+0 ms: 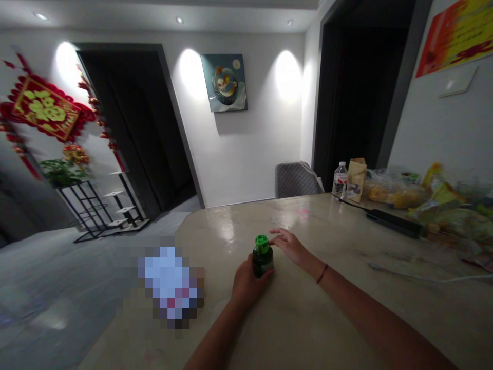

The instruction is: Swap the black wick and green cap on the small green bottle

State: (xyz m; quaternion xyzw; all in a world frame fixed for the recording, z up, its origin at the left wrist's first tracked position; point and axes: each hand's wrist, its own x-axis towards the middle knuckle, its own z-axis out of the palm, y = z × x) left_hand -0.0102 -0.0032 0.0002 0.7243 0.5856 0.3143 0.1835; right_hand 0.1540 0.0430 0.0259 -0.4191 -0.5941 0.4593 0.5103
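A small dark green bottle [262, 261] with a bright green cap [262, 243] stands upright on the beige table [308, 318]. My left hand [246, 283] is wrapped round the bottle's lower body from the near side. My right hand [289, 245] reaches in from the right, its fingers stretched toward the cap and the fingertips just at the cap's edge. A thin band circles my right wrist.
Along the table's right side lie a water bottle [340, 181], a brown paper bag [356, 179], bagged food [396, 194], a black bar [393, 222] and a white cable [423, 277]. A grey chair [296, 180] stands at the far end. A blurred patch sits left of the table.
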